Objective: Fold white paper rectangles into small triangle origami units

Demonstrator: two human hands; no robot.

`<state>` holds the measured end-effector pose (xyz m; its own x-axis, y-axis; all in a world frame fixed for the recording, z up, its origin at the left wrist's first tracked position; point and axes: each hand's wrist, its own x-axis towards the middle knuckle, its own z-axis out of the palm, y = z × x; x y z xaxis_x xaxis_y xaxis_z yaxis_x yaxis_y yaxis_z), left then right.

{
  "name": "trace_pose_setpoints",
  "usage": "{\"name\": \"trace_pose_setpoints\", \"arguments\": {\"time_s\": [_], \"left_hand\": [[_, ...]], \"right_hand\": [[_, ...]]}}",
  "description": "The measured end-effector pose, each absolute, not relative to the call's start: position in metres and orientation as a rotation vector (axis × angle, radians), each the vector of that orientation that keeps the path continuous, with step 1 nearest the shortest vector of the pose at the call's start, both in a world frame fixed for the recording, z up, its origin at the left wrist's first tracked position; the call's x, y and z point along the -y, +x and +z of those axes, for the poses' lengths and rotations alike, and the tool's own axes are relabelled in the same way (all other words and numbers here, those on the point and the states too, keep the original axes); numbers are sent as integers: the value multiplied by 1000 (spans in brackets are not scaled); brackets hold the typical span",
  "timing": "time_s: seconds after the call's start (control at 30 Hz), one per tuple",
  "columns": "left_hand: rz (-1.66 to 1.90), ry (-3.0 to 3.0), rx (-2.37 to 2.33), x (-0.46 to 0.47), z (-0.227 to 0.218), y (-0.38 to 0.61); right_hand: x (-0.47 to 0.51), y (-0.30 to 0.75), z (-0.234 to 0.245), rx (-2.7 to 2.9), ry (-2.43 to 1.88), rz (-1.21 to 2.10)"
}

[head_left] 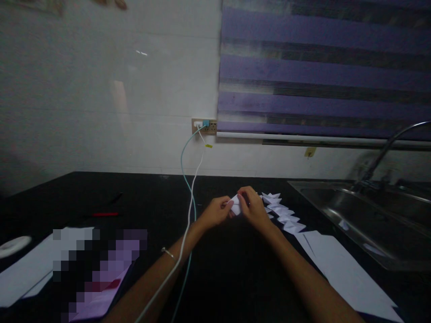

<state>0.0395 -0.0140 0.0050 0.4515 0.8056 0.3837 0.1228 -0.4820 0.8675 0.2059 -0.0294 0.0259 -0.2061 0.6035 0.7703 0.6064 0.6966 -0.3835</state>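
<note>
The left hand and the right hand were both closed in a fingertip pinch on one small folded paper piece. They held it just above the worktop, to the left of the sink. The step in hand appeared to be the pressing of a crease, but the exact fold was too small to tell. A further fold would call for aligned edges and firm fingertip pressure from both sides. The piece was white, thin and sharply pointed. Between the hands and the sink lay a row of folded pieces, triangular and overlapping. Flat white sheets lay in front of the sink, near its rim. The worktop was black and glossy, and the sink was dull steel. Two cables, white and teal, crossed the worktop further left of the sink.
</note>
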Motion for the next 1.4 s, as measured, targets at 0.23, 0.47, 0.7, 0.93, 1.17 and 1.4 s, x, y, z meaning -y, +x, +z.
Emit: {"name": "trace_pose_setpoints", "arguments": {"time_s": [0.23, 0.47, 0.7, 0.93, 1.17, 1.4], "left_hand": [[1092, 1907, -833, 14, 6, 39], [1119, 1927, -831, 12, 6, 39], [1164, 1924, -823, 11, 5, 38], [1189, 1905, -807, 9, 8, 35], [1286, 1893, -844, 7, 6, 37], [1298, 1901, -897, 11, 9, 37]], "right_hand": [[30, 205, 27, 1884, -945, 15], [30, 205, 24, 1842, -963, 52], [29, 205, 20, 1794, -976, 127], [19, 201, 15, 1431, -967, 494], [25, 187, 16, 1169, -913, 1123], [23, 192, 9, 1134, -863, 1191]]}}
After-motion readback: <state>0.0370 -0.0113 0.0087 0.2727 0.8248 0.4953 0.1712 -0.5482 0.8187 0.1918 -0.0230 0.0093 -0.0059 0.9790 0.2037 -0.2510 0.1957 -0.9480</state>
